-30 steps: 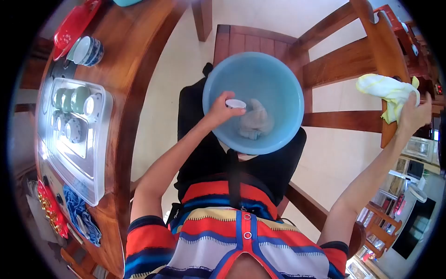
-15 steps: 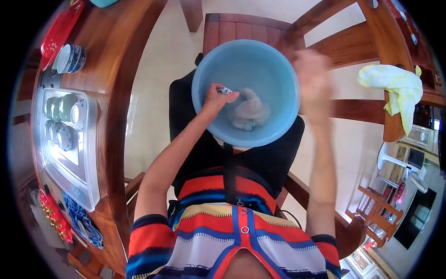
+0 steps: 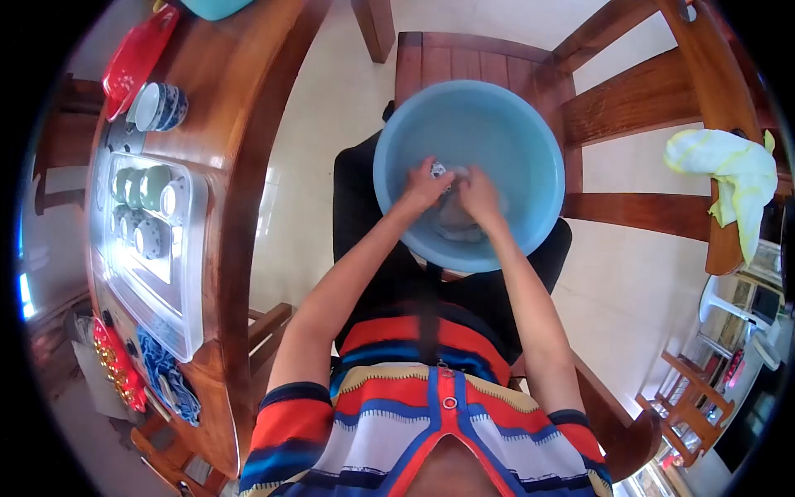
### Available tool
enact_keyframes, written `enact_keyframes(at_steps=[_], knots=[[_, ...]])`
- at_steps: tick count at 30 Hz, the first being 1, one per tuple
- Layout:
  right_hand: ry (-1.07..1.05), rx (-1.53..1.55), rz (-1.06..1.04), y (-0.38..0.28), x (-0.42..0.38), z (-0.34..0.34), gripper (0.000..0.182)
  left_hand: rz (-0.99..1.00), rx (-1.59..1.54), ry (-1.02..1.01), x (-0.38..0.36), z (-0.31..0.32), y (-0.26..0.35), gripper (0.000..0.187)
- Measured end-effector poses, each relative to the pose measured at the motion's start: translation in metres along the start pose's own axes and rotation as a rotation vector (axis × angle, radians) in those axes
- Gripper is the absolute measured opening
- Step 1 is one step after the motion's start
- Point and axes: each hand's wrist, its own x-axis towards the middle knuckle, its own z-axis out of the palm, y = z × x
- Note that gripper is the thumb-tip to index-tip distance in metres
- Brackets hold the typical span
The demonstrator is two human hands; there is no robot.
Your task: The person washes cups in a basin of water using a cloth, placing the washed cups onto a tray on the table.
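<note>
A light blue basin point(image 3: 383, 186) of cloudy water sits before me. Inside it, my left hand point(image 3: 424, 189) is closed around a small white cup point(image 3: 437, 169) with a dark pattern, mostly covered by the fingers. Close beside it, my right hand point(image 3: 480, 197) reaches into the basin with its fingers curled together at a pale wet cloth point(image 3: 457, 217). The cloth lies bunched under and between both hands, partly in the water. Just where my right fingertips meet the cloth is hard to see.
The basin rests on a wooden chair point(image 3: 451, 62). On the left table, a clear plastic tray point(image 3: 197, 273) holds several cups, near stacked blue-and-white bowls point(image 3: 170, 108), a red tray point(image 3: 137, 58) and a blue cloth point(image 3: 166, 381). A yellow-white cloth point(image 3: 729, 166) hangs at right.
My right hand has moved from outside the basin's right rim into the basin, beside my left hand at the cloth. The left hand still holds the cup. The whole view has shifted slightly.
</note>
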Motion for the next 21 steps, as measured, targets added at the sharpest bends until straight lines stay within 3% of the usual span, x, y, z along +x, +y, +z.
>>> enact_keyframes(at_steps=[1,2,4,5,7,8,10,11,13,17,20,21], knots=[[0.028,0.182,0.137,-0.002,0.003,-0.001,0.022,0.005,0.014,0.003,-0.001,0.0,0.004,0.069],[0.033,0.196,0.138,-0.002,0.005,-0.004,0.022,-0.043,-0.073,-0.01,-0.004,-0.001,0.008,0.066],[-0.189,0.636,0.187,-0.004,0.002,-0.012,0.025,-0.093,-0.145,-0.026,-0.011,-0.006,0.018,0.063],[-0.181,0.65,0.192,-0.006,-0.001,-0.015,0.025,-0.142,-0.273,-0.083,-0.014,-0.009,0.024,0.059],[-0.385,0.693,0.049,-0.022,-0.014,-0.035,0.038,-0.191,-0.383,-0.145,-0.007,-0.011,0.021,0.055],[-0.373,0.708,0.053,-0.023,-0.018,-0.031,0.038,-0.225,-0.431,-0.197,0.004,-0.011,0.009,0.053],[-0.136,0.557,-0.336,-0.027,-0.024,-0.024,0.041,-0.259,-0.46,-0.254,0.008,-0.014,0.011,0.052],[-0.12,0.569,-0.33,-0.026,-0.026,-0.025,0.041,-0.296,-0.432,-0.205,0.009,-0.014,0.012,0.05],[-0.163,0.242,-0.43,-0.032,-0.03,-0.035,0.047,-0.332,-0.379,-0.163,0.004,-0.014,0.019,0.049],[-0.127,0.161,-0.415,-0.03,-0.03,-0.023,0.051,-0.17,-0.378,-0.08,-0.006,-0.006,0.022,0.045],[-0.107,0.156,-0.323,-0.037,-0.026,-0.025,0.041,0.027,-0.469,-0.084,0.008,-0.002,-0.002,0.04],[-0.16,0.323,-0.189,-0.036,-0.023,-0.027,0.035,0.14,-0.508,-0.119,0.006,-0.003,0.001,0.039]])
